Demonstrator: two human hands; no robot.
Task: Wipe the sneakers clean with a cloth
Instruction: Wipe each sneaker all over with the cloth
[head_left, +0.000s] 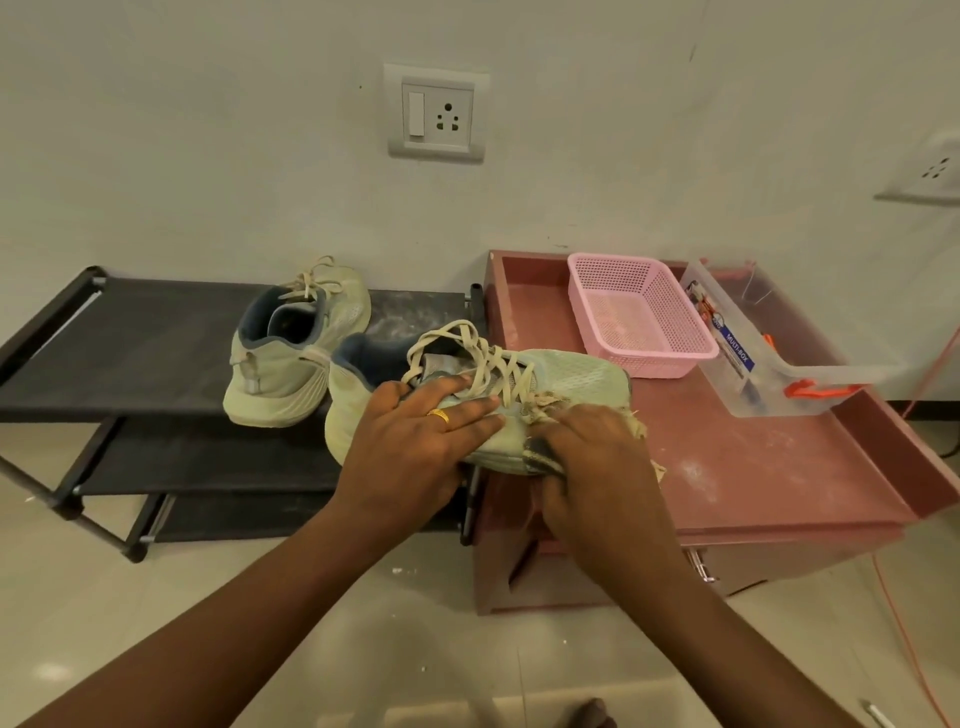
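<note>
A pale green sneaker (566, 379) with beige laces lies across the gap between the black shoe rack (130, 353) and the pink cabinet top (779, 467), toe pointing right. My left hand (415, 452) lies on its near side with fingers spread straight, a gold ring on one finger. My right hand (587, 452) presses a frayed beige cloth (636, 428) with a dark stripe against the sneaker's side, fingers curled round it. The second sneaker (291, 348) stands on the rack behind, heel toward me.
A pink perforated basket (644, 317) and a clear plastic box (779, 364) with orange clips sit on the cabinet top. Wall sockets are behind. An orange cable (904, 639) runs down the tiled floor at right. Lower rack shelves sit below left.
</note>
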